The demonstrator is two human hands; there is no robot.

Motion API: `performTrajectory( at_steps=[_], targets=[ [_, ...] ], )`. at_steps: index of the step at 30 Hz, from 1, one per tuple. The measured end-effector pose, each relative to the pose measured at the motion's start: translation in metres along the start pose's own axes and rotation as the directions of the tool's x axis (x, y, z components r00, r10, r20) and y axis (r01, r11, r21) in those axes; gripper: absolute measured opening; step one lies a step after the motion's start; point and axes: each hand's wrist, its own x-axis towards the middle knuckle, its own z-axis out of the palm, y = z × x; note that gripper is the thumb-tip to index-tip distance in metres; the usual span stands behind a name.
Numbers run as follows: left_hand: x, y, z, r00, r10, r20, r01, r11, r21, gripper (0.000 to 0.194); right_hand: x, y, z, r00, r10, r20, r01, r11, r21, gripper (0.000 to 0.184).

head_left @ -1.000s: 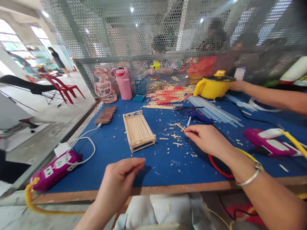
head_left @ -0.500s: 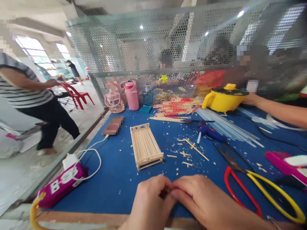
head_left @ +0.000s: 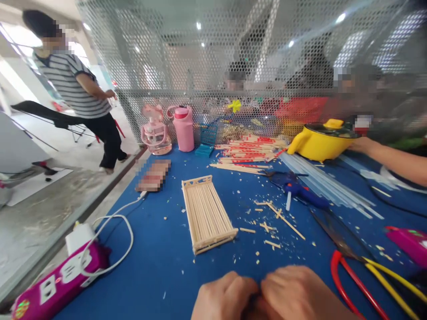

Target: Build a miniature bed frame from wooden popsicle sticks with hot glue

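Observation:
At the bottom edge, my left hand (head_left: 228, 295) and my right hand (head_left: 296, 293) meet with curled fingers. Anything between them is hidden. Just beyond my hands lies a small bed-shaped frame (head_left: 208, 213) of thin wooden sticks, with low rails at both ends. To its right are short cut stick pieces (head_left: 266, 227) and crumbs. Scissors (head_left: 347, 251) with one red and one yellow handle rest beside my right hand. A blue glue gun (head_left: 305, 193) lies farther back, near a pile of sticks in red-printed paper (head_left: 250, 149).
Clear glue sticks (head_left: 333, 189) and a yellow pot (head_left: 323, 144) are at the back right, where another person's arm (head_left: 393, 158) reaches in. Pink bottles (head_left: 184, 131) stand before a perforated screen (head_left: 173, 58). A purple power strip (head_left: 63, 278) and cabled phone (head_left: 154, 175) lie left.
My hands have shifted slightly down in the view, still together. The view has tilted a little, and the person in stripes at left has moved away from the table.

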Motion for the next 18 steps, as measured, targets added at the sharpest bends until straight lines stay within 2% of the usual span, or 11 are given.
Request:
performTrajectory(
  at_steps=[4, 6, 7, 9, 11, 13, 14, 16, 18],
  targets=[
    [-0.003, 0.007, -0.007, 0.998, -0.018, -0.061, 0.013, 0.996, -0.087, 0.01, -0.002, 0.016, -0.021, 0.968, 0.228, 0.1, -0.225, 0.973, -0.042, 0.031],
    [-0.004, 0.009, -0.013, 1.0, -0.008, -0.014, 0.006, 0.994, -0.106, 0.021, -0.004, 0.024, -0.027, 0.941, 0.302, 0.155, -0.298, 0.953, -0.046, 0.019],
    [-0.004, 0.009, -0.015, 1.0, -0.001, 0.008, 0.002, 0.995, -0.1, 0.027, -0.005, 0.027, -0.028, 0.929, 0.327, 0.172, -0.323, 0.945, -0.046, 0.019],
    [-0.004, 0.009, -0.018, 0.999, 0.009, 0.04, -0.005, 0.997, -0.079, 0.034, -0.006, 0.03, -0.028, 0.914, 0.361, 0.185, -0.357, 0.932, -0.06, 0.033],
    [-0.004, 0.009, -0.018, 0.999, 0.013, 0.04, -0.01, 0.999, -0.053, 0.034, -0.007, 0.031, -0.03, 0.893, 0.404, 0.199, -0.391, 0.915, -0.099, 0.029],
    [-0.004, 0.009, -0.017, 0.999, -0.011, 0.03, 0.011, 1.0, -0.025, 0.027, -0.01, 0.034, -0.033, 0.844, 0.481, 0.238, -0.454, 0.876, -0.162, 0.011],
    [-0.003, 0.008, -0.015, 1.0, -0.016, 0.027, 0.016, 1.0, -0.021, 0.023, -0.012, 0.036, -0.036, 0.807, 0.529, 0.262, -0.492, 0.848, -0.196, 0.008],
    [-0.003, 0.007, -0.013, 1.0, -0.003, 0.021, 0.004, 0.999, -0.038, 0.018, -0.019, 0.042, -0.041, 0.74, 0.607, 0.289, -0.556, 0.795, -0.245, 0.012],
    [-0.002, 0.005, -0.012, 0.999, 0.048, 0.026, -0.046, 0.996, -0.078, 0.018, -0.025, 0.048, -0.044, 0.717, 0.64, 0.276, -0.589, 0.768, -0.252, 0.013]
  ],
)
